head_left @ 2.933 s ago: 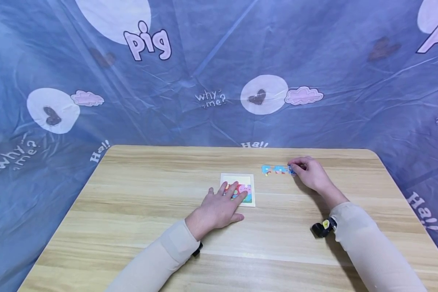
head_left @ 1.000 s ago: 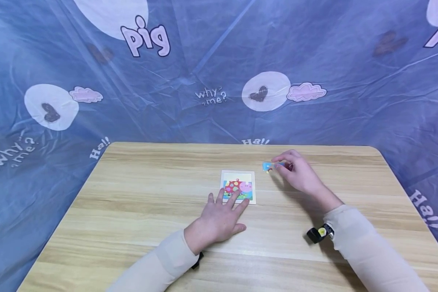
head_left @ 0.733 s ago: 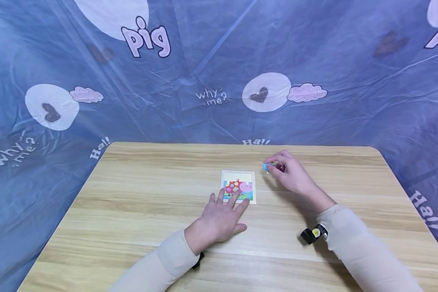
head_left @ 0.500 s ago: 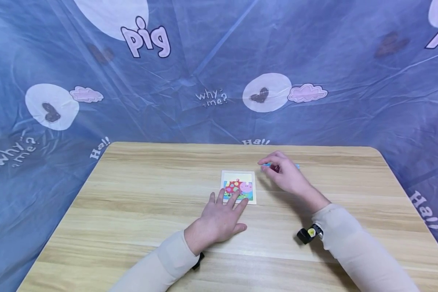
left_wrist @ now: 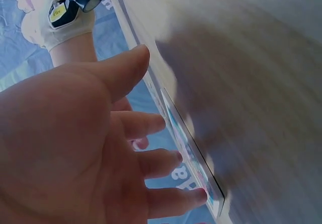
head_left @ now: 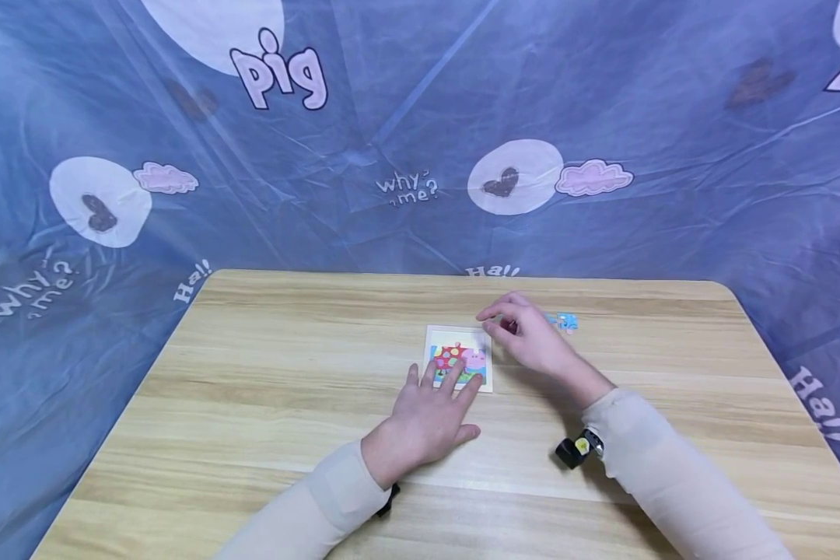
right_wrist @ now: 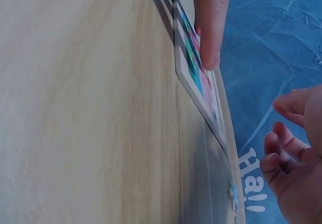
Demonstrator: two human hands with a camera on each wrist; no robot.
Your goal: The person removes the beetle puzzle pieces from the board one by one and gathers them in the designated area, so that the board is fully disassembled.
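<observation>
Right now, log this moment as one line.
left hand: fingers spread over puzzle tray | right hand: fingers bent near tray's far right corner, grip unclear | blue puzzle pieces: on wooden table, beyond right hand's right side

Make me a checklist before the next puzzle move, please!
1. Puzzle tray flat on the table: ok.
2. Left hand spread at the tray's near side: ok.
3. Top of the picture filled in: not ok, a pale gap shows.
4. Right hand by the tray's far right corner: ok.
5. Piece in the right grip: cannot tell, none shows clearly.
6. Blue piece waiting beyond the right hand: ok.
</observation>
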